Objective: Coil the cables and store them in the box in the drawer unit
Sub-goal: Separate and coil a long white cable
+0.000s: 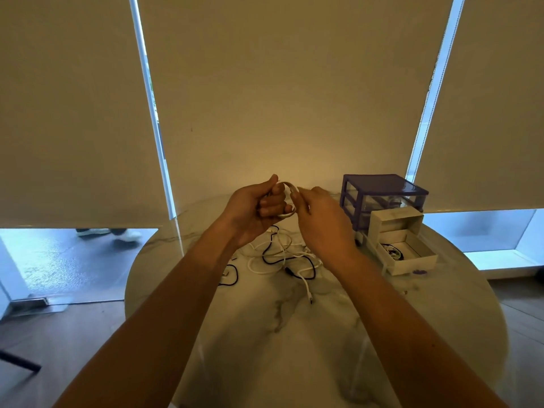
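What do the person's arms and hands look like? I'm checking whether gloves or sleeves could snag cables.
Both forearms are bare up to the frame edge: no sleeves in view. The left hand and right hand wear no gloves; no rings, watch or bracelets show.
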